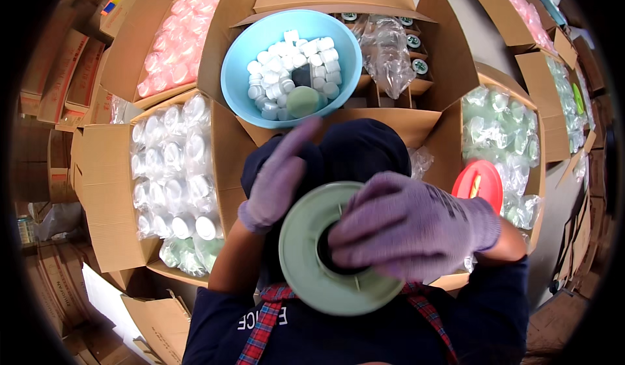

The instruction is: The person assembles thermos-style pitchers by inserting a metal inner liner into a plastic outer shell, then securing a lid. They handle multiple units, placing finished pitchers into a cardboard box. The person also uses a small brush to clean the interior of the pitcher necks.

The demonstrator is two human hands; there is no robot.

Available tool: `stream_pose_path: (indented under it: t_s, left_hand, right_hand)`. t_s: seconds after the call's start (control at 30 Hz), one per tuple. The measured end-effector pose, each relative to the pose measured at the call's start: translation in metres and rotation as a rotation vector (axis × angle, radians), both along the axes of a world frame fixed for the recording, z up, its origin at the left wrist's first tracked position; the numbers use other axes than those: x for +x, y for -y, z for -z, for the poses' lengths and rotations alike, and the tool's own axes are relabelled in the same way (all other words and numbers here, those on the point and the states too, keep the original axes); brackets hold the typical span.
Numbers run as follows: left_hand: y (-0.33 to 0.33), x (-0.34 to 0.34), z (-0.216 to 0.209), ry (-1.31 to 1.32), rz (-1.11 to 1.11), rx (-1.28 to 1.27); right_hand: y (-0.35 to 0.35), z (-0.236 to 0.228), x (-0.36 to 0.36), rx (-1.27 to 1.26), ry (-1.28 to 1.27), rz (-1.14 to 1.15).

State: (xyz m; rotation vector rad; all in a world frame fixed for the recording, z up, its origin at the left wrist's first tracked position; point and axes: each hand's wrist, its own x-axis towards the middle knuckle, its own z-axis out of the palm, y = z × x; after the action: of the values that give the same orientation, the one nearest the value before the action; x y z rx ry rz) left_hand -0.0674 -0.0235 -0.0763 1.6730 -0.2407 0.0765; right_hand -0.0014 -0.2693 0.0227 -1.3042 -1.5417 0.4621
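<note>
In front of my chest is a pale green round piece (306,248), wide and disc-shaped, with a raised ring and a dark opening in its middle. My right hand (410,228), in a purple knit glove, lies over its right half. The bent fingers grip at the edge of the central opening, and the fingertips are partly hidden there. My left hand (280,179), gloved the same way, is raised just left of the disc. Its fingers are stretched out and slightly blurred, and it holds nothing. The lower side of the disc is hidden.
Ahead, a light blue basin (237,46) of white caps rests on an open divided carton (449,33). A carton of bagged clear-and-white containers (172,163) stands left, bagged green ones (498,127) right, with a red dish (478,179). Pink bagged items (176,40) lie far left.
</note>
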Motion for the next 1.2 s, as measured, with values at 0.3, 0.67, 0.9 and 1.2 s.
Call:
stream_pose_path:
  t_s: [0.3,0.67,0.9,1.2]
  left_hand:
    - [0.047,-0.078,-0.032,0.006,-0.115,0.33]
    - [0.063,-0.131,-0.051,0.143,0.123,0.736]
    - [0.064,-0.121,-0.044,0.199,0.097,0.526]
    - [0.033,-0.097,-0.034,-0.082,0.376,0.189]
  right_hand:
    - [0.051,-0.015,-0.063,-0.582,0.427,0.385]
    - [0.055,0.039,-0.092,-0.817,-0.076,0.753]
    - [0.083,0.047,-0.113,-0.599,0.077,0.715]
    - [0.102,0.054,-0.096,-0.201,0.718,0.378]
